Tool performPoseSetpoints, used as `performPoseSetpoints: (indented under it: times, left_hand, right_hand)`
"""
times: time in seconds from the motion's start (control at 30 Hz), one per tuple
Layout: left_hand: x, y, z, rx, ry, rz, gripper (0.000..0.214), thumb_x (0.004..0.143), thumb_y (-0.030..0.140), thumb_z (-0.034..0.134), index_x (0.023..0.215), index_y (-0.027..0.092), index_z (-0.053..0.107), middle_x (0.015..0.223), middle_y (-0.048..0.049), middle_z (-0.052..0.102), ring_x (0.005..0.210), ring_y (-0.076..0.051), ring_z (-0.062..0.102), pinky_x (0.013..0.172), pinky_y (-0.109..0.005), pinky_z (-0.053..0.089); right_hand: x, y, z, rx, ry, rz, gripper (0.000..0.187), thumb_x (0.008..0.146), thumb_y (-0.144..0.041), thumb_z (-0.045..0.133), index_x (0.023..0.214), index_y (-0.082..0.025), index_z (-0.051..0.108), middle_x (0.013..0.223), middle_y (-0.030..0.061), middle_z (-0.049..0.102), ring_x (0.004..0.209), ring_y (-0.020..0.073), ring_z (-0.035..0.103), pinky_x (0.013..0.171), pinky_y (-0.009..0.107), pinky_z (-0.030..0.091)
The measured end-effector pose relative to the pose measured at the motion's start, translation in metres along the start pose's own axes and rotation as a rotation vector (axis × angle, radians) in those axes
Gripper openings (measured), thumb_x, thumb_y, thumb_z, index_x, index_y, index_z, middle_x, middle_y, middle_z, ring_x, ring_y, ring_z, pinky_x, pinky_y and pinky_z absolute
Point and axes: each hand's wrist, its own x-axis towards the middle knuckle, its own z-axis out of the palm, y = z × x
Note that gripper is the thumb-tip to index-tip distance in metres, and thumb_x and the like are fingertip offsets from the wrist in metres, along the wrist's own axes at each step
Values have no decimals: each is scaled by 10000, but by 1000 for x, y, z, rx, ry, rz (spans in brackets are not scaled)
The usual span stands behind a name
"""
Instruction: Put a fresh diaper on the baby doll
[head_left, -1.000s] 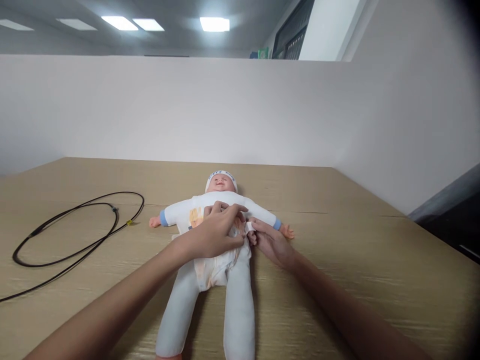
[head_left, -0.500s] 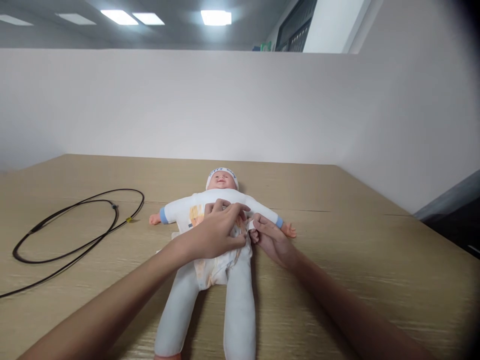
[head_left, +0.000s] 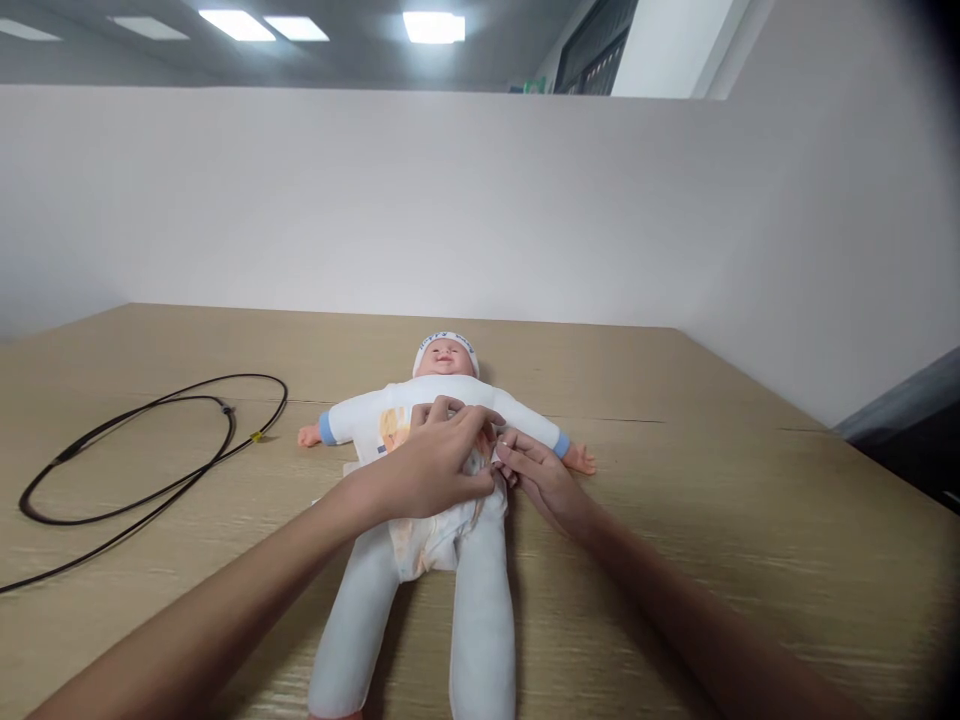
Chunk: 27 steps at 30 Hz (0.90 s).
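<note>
A baby doll (head_left: 442,372) in a white suit with blue cuffs lies on its back on the wooden table (head_left: 712,520), head away from me. A diaper (head_left: 431,535) is wrapped round its hips. My left hand (head_left: 435,465) lies curled over the doll's belly and presses on the diaper's front. My right hand (head_left: 536,478) is at the doll's waist on the right side, its fingers pinched on the diaper's small white side tab against the diaper front.
A looped black cable (head_left: 142,455) lies on the table to the left. White partition walls (head_left: 450,200) stand behind and to the right of the table. The table's right edge drops off beside a dark surface (head_left: 911,430).
My right hand has carried the white tab inward, from beside the doll's waist onto the diaper front. My left hand has stayed on the belly. The view has tilted slightly down.
</note>
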Motion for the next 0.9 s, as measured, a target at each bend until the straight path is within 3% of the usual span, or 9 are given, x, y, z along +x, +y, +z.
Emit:
performPoseSetpoints:
  times: [0.9]
  left_hand:
    - [0, 3, -2, 12, -8, -17, 238, 932, 287, 585, 1148, 266, 488, 1231, -35, 673, 1231, -319, 473, 1118, -557, 351]
  right_hand:
    - [4, 6, 1, -175, 32, -60, 412, 979, -595, 722, 817, -238, 595, 712, -39, 518, 673, 152, 411, 673, 332, 323]
